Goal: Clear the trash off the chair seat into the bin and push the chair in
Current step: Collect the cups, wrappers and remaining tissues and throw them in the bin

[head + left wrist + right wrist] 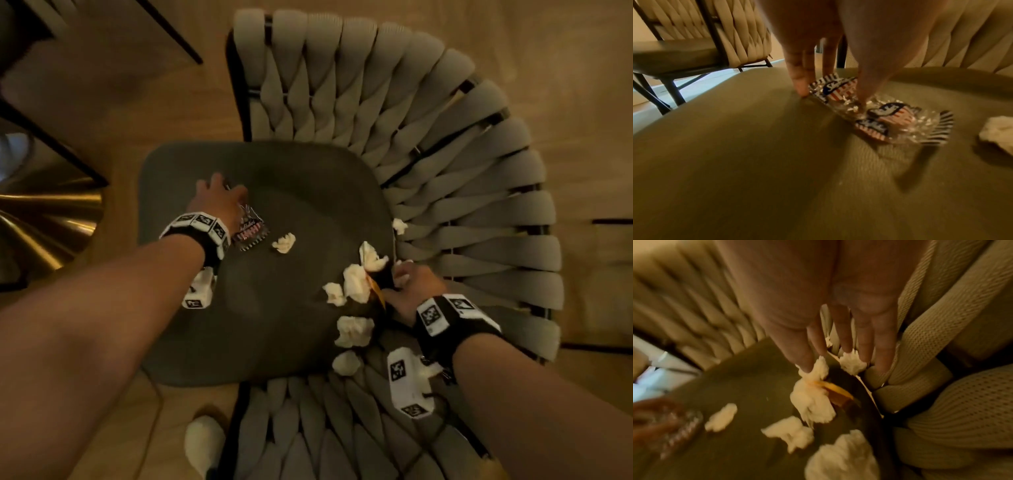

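The chair's dark green seat (274, 325) carries a clear printed plastic wrapper (251, 229) and several crumpled white tissues (354, 330). My left hand (219, 197) reaches down onto the wrapper (879, 120). Its thumb presses the wrapper's middle and its straight fingertips (801, 91) touch the far end, while the wrapper lies flat on the seat. My right hand (402, 277) is at the seat's right edge by the woven backrest (462, 205). Its straight fingers (881, 353) touch small tissue pieces (852, 364) above a dark wrapper with an orange edge (838, 392).
A second chair (694, 48) stands beyond the seat in the left wrist view. A table with a golden base (44, 219) is on the left over the wood floor. A white slipper (202, 445) sits at the seat's near edge. No bin is in view.
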Action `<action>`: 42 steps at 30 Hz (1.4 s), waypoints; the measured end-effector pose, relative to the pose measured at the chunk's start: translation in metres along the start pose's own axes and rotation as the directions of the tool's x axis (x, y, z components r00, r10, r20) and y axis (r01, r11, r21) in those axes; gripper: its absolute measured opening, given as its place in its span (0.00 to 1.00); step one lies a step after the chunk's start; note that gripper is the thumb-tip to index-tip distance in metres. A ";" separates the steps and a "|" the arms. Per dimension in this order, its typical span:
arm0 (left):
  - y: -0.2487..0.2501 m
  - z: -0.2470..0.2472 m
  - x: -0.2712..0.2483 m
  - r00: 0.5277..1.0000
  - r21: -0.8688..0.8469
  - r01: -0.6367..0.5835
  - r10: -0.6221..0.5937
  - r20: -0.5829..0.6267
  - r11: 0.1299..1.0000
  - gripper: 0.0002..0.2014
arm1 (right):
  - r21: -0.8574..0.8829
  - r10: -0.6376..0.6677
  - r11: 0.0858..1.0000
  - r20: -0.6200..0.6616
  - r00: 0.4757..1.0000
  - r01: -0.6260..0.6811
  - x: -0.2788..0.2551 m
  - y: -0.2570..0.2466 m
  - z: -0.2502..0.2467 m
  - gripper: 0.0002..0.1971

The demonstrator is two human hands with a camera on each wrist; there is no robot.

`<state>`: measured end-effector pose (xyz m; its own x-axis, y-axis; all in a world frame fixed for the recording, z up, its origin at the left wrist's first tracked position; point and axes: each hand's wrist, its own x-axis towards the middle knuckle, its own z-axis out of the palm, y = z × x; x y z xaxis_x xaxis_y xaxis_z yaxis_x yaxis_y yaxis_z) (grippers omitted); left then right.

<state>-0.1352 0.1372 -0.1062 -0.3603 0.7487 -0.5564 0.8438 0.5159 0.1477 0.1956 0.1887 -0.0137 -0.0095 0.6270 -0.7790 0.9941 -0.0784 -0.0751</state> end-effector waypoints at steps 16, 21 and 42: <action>0.034 0.001 -0.111 0.863 -0.225 -0.443 0.481 0.152 0.867 0.11 | -0.440 -0.256 0.840 0.194 0.947 0.317 0.079 -0.052 0.044 0.35; 0.124 0.022 -0.132 0.693 0.018 -0.684 0.642 0.329 0.729 0.24 | -0.351 -0.313 0.875 0.112 0.943 0.332 0.078 -0.052 0.017 0.26; 0.114 0.035 -0.112 0.761 0.074 -0.586 0.516 0.393 0.807 0.24 | -0.071 0.089 0.994 0.023 0.996 -0.088 0.102 -0.021 0.032 0.16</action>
<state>0.0153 0.0975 -0.0553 0.3178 0.6723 -0.6686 0.9216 -0.0532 0.3846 0.1708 0.2298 -0.1117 0.0770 0.5996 -0.7966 0.9963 -0.0778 0.0377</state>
